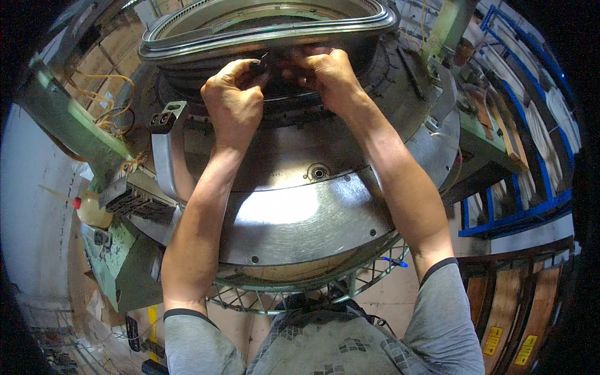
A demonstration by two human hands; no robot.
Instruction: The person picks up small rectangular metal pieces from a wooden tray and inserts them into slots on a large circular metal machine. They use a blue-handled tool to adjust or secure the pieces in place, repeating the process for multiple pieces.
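My left hand (234, 94) is closed, thumb and fingers pinching a small dark piece (261, 62) whose exact kind I cannot make out. It is held up before the dark wall of a large round machine, which looks like a circular knitting machine, just under its shiny upper ring (269, 42). Beside it on the right, my right hand (334, 78) reaches to the same wall with bent fingers. Those fingertips are dim and blurred in the shadow below the ring, so whether they grip anything is hidden. Both forearms pass over the polished lower metal ring (281, 215).
Green machine posts (87, 125) rise at both sides. A bent metal bracket (165, 150) stands left of my left forearm. A bottle with a red cap (94, 209) sits farther left, near loose orange wires. Blue racks (519, 212) with pale material stand at right.
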